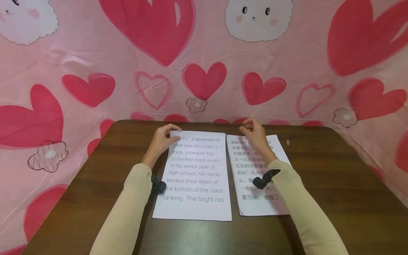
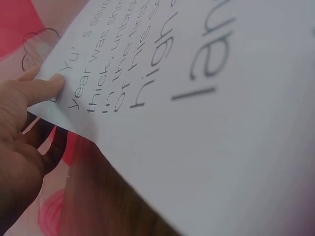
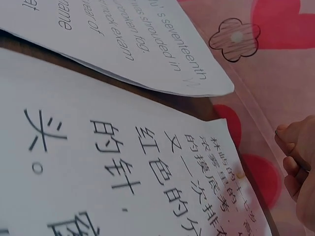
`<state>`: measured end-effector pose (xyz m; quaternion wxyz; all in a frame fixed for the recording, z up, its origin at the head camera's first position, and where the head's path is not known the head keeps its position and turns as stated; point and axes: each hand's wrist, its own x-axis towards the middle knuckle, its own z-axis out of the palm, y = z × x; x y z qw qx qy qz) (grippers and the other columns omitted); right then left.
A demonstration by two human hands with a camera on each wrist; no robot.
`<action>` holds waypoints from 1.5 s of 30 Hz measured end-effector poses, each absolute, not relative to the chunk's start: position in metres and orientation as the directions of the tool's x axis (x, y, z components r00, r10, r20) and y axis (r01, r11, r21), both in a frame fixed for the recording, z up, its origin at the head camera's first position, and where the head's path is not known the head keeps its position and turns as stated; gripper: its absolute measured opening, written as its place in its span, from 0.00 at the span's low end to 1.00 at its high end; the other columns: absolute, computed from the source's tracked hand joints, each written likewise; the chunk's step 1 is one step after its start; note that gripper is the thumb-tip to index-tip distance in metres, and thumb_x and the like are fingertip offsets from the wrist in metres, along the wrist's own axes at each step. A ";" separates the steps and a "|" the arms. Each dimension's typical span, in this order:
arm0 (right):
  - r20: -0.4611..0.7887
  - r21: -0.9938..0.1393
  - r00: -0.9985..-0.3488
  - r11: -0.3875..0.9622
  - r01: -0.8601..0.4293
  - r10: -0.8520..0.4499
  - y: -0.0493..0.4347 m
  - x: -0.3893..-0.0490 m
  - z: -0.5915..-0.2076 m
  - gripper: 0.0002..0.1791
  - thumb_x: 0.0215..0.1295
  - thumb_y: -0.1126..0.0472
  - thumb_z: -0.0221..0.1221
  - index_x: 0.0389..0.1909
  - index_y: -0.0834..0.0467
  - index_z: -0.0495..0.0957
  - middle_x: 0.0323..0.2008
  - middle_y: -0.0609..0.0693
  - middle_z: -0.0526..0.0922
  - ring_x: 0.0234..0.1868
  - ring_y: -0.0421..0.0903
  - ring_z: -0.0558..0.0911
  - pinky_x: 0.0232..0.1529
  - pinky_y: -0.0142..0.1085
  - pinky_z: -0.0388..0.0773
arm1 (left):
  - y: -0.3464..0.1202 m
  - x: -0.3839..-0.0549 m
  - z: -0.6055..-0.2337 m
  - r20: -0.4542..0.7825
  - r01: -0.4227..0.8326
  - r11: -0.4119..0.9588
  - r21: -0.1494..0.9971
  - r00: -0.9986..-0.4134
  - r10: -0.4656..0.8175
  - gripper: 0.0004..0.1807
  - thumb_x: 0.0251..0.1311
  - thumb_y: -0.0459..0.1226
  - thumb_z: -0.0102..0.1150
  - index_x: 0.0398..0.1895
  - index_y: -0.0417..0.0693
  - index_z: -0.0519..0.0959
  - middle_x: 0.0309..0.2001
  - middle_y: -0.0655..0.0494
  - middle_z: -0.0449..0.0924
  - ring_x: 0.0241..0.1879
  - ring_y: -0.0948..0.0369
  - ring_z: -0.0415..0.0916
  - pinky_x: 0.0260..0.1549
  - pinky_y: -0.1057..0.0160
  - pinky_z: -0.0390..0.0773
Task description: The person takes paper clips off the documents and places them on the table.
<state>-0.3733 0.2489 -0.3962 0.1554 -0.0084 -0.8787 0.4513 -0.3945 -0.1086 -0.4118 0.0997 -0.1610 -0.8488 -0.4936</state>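
Observation:
My left hand (image 1: 162,141) grips the top left corner of a stack of printed English sheets (image 1: 197,170), thumb on top and fingers beneath. In the left wrist view that corner is lifted, the thumb (image 2: 47,88) pressing beside the first line. My right hand (image 1: 254,134) is raised over the top of a stack of Chinese-printed sheets (image 1: 251,209), thumb and forefinger pinched together. A tiny dark greenish thing (image 1: 241,124) shows at those fingertips; its kind is unclear. A small yellow thing (image 3: 240,175), perhaps a clip, sits at the Chinese stack's top edge.
A pale paper clip (image 1: 288,142) lies on the brown wooden table (image 1: 331,184), right of the Chinese stack. Behind the table's far edge hangs a pink cloth (image 1: 210,46) printed with hearts. A narrow gap separates the two stacks.

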 end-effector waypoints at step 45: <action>0.303 -0.758 -0.919 0.648 -0.073 0.251 0.319 -0.352 -0.395 0.16 0.68 0.61 0.62 0.51 0.65 0.74 0.48 0.65 0.84 0.34 0.26 0.73 0.38 0.20 0.70 | -0.104 -0.396 -0.411 0.324 0.371 0.484 0.793 -0.928 0.182 0.14 0.61 0.31 0.67 0.51 0.45 0.83 0.52 0.41 0.83 0.41 0.47 0.80 0.38 0.69 0.76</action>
